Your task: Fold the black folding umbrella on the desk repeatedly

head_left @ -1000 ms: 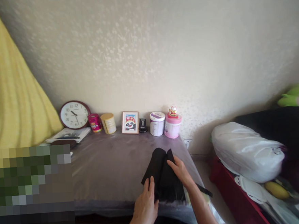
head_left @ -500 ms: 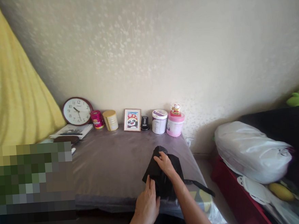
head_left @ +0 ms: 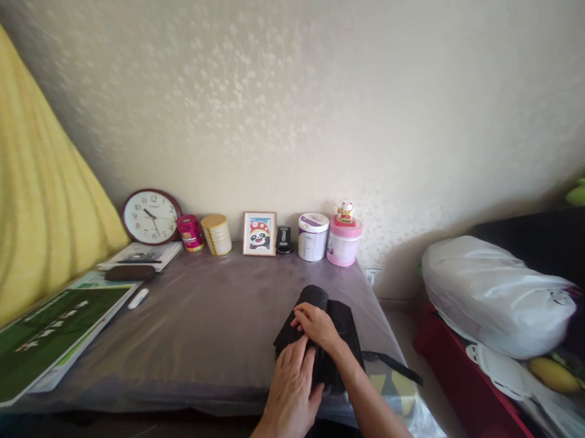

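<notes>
A black fabric bundle with flat folded panels, which looks like a collapsed umbrella (head_left: 347,328), lies near the table's front right corner. Its dark strap (head_left: 396,367) trails off to the right. My left hand (head_left: 291,382) rests on the near left part of the fabric, fingers stretched out and thumb apart. Across the top of the bundle reaches my right hand (head_left: 317,325), its fingers curled and pressed onto the fabric. The fingertips of both hands are close together. Part of the bundle is hidden beneath them.
Along the wall stand a clock (head_left: 151,217), a pink can (head_left: 190,233), a yellow-lidded can (head_left: 216,235), a panda picture (head_left: 259,234) and two tubs (head_left: 314,237). A green board (head_left: 55,336) lies left. Right of the table (head_left: 205,332) is a white plastic bag (head_left: 493,295).
My left hand has moved up and forward onto the fabric, closer to my right hand. My right hand has shifted slightly left and nearer, its fingers more curled.
</notes>
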A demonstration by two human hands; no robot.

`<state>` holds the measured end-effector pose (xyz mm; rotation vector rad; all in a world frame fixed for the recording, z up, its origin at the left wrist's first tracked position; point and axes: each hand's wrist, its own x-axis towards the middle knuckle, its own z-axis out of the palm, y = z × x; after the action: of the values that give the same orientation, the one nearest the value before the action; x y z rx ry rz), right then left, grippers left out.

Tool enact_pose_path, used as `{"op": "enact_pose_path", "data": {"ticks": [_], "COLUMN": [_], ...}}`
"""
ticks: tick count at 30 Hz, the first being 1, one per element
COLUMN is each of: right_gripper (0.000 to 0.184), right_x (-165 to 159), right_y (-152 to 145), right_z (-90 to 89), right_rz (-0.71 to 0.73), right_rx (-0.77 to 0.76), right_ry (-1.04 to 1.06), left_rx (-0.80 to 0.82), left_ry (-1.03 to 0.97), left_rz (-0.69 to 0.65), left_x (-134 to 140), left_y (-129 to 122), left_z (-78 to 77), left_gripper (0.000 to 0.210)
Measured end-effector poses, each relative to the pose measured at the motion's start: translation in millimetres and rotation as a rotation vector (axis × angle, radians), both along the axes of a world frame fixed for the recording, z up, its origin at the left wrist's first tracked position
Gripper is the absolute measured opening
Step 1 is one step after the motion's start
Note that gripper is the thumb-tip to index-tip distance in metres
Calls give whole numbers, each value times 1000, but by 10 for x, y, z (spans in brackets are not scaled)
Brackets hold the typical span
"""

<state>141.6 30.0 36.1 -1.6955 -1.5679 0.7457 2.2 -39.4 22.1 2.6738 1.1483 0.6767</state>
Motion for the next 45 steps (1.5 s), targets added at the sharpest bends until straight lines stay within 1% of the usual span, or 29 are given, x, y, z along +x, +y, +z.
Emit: {"op": "enact_pose_path", "data": {"ticks": [2, 4, 7, 10, 12, 14, 20, 24, 27, 29, 30, 32, 34, 36, 38, 42, 45], "right_gripper": [24, 25, 24, 24, 25, 26, 28, 28, 28, 28, 28, 27, 26, 27, 27, 29, 31], "right_x": [-26, -51, -66, -21, 41, 112, 280, 378, 407, 378, 349, 273, 201, 166, 194, 445, 738], "right_y": [-34, -92, -201, -246, -208, -123, 206, 397, 425, 341, 272, 115, -4, -29, 40, 194, 84], "right_z": [25, 43, 43, -3, -56, -116, -270, -314, -286, -253, -240, -233, -255, -295, -336, -387, -413], "right_rz": [19, 50, 99, 144, 169, 168, 66, -25, -152, -208, -192, -84, 21, 32, -35, -281, -462], "right_rx": [17, 56, 193, 332, 371, 375, 346, 313, 332, 408, 455, 521, 514, 479, 468, 494, 447], "right_ry": [-50, -98, -226, -318, -343, -368, -429, -449, -472, -463, -446, -401, -382, -400, -431, -428, -358], "left_rx": [-4, -17, -38, -51, -55, -64, -69, -68, -65, -64, -65, -69, -74, -80, -85, -98, -103], "left_ry": [18, 42, 66, 66, 71, 90, 105, 77, 58, 64, 69, 72, 65, 61, 65, 70, 71], "left_rz": [-15, 5, 21, 17, 9, 11, 62, 76, 67, 66, 66, 71, 74, 75, 75, 77, 67], "left_x": [49, 73, 75, 76, 87, 104, 135, 127, 123, 123, 123, 123, 120, 117, 114, 113, 114], "left_y": [45, 72, 73, 53, 45, 44, 57, 67, 70, 68, 68, 70, 74, 78, 77, 67, 61], "left_z": [-59, -148, -257, -288, -282, -278, -356, -397, -400, -406, -412, -429, -445, -451, -445, -421, -413], "left_gripper": [63, 70, 68, 67, 73, 79, 86, 85, 84, 83, 83, 82, 81, 80, 81, 84, 84]}}
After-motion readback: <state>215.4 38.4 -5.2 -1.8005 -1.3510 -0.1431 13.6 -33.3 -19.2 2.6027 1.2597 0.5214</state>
